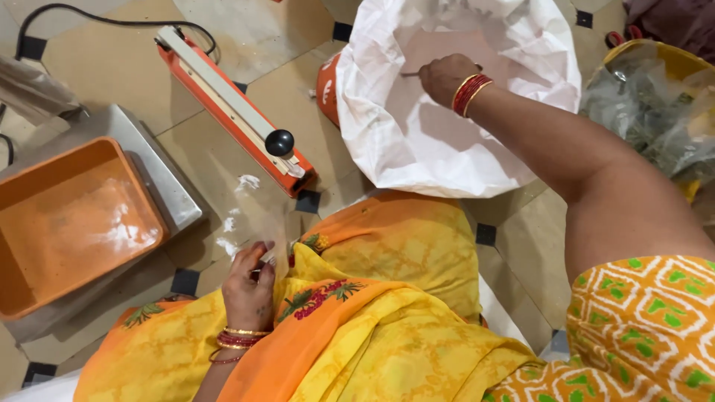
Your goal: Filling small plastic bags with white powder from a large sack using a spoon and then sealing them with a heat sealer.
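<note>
Left hand (248, 286): at 7 o'clock, fingers pinched the clear pouch (257, 212), keeping it upright.
Right hand (445, 77): at 1 o'clock, closed round a thin handle (410, 74), reaching inside the white sack (417, 141).

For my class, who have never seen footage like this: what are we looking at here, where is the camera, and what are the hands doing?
There is one picture, taken by a camera worn on a person's head, looking down at their lap and a tiled floor. No robot is involved, only two bare hands. The right hand reaches into a large white sack and grips a thin handle. The left hand holds a clear plastic pouch upright. On the floor lie an orange long-armed sealing machine and an orange tray on a metal weighing scale.
</note>
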